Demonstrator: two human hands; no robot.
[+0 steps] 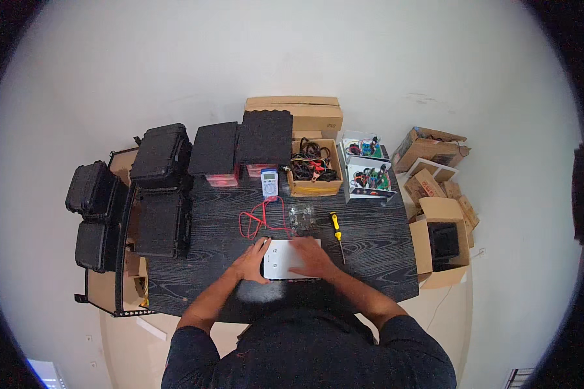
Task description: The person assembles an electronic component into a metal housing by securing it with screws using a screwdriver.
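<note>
Both hands sit on the white flat box (285, 259) at the near edge of the dark desk (370, 240). The right hand (313, 255) lies flat across it, fingers spread, hiding much of its top; the left hand (252, 260) grips its left edge, fingers curled. Behind, an open cardboard box (314, 170) holds tangled cables, and a white tray (368, 177) holds small parts too tiny to make out. Black cases (161, 155) are shut, contents unseen.

1. An electronics workbench is showing here: a multimeter (269, 183) with red leads and a yellow screwdriver (336, 228) are lying on a dark table (370, 240).
2. Black equipment cases (160, 155) and cardboard boxes (438, 249) are crowding its edges.
</note>
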